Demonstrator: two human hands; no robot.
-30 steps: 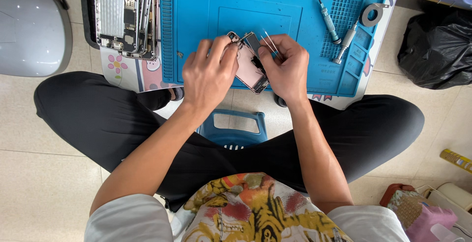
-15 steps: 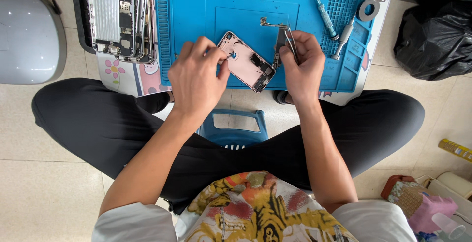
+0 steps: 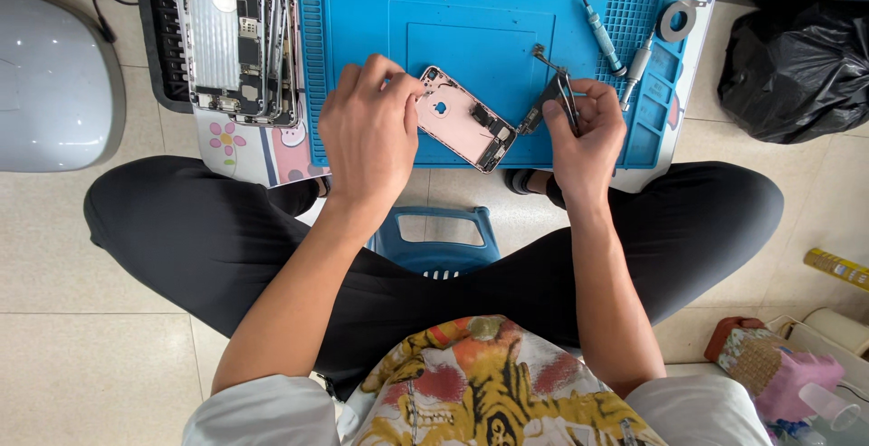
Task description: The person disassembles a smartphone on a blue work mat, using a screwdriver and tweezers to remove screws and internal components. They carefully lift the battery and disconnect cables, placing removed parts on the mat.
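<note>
Pink phone rear housing point(image 3: 460, 124), opened side up, lying tilted at the near edge of the blue work mat point(image 3: 371, 57). The left hand point(image 3: 369, 134) pinches its upper corner, apparently to steady it. The right hand point(image 3: 584, 129), just beside it, closes around tweezers point(image 3: 554, 93) whose tips seem to carry a small part, too small to identify. Screwdrivers point(image 3: 602, 34) lie within reach; stripped phone boards point(image 3: 237, 38) sit apart, left.

A pink metal phone back housing point(image 3: 462, 124), opened with its inner parts showing, lies tilted at the blue mat's near edge. Slim metal tweezers point(image 3: 554, 93) angle beside it, pinching a small dark flex part.
</note>
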